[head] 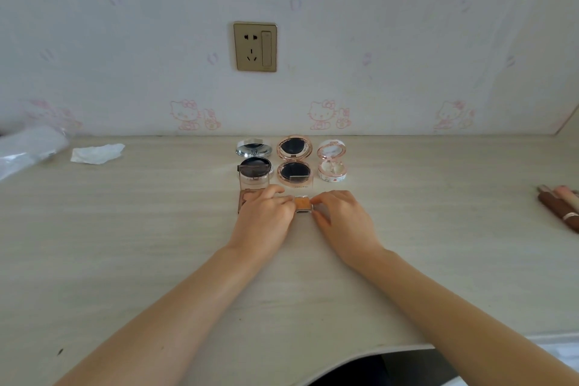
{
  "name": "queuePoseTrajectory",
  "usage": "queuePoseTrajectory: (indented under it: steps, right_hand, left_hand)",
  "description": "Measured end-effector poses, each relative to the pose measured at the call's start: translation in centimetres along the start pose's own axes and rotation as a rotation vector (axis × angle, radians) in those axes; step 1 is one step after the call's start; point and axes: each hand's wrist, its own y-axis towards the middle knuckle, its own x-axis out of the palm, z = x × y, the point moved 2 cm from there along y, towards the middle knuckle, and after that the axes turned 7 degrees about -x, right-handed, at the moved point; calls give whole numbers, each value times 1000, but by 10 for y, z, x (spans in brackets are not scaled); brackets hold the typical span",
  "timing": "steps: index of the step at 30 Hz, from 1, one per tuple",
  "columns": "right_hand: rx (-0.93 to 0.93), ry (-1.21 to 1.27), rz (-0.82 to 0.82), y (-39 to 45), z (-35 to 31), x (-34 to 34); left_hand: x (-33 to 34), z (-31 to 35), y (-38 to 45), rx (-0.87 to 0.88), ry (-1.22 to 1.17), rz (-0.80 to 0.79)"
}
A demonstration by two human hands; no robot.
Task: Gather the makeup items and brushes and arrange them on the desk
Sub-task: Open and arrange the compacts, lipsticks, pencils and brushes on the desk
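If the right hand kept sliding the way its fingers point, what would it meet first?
The right hand points left and slightly away, its fingertips already on the small orange-topped case. Past that case the next thing would probably be the left hand, which touches the case's other side; depth there is hard to judge.

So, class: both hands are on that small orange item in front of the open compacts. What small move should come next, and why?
Probably nudge the small orange item square under the rose-gold compact, then let go. The left hand and right hand pinch it from either side, and three open compacts already stand in a row behind it, so it seems to start a second row.
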Motion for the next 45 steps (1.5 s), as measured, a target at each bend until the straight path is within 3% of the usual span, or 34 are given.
queuePoseTrajectory:
  steps: [9, 16, 22, 30, 45]
  right_hand:
    - [-6, -30, -39, 4, 3, 2]
    - [-22, -20, -43, -2, 2, -8]
    - [-28, -143, -36, -27, 21, -35]
    - [6, -346, -60, -83, 69, -82]
    - [292, -474, 75, -194, 203, -205]
  left_hand:
    - [2, -1, 1, -9, 23, -30]
    - [-14, 10, -4, 44, -65, 88]
    - [-19, 36, -3, 101, -121, 87]
    - [-5, 105, 1, 216, -209, -57]
    - [48, 297, 51, 554, -330, -116]
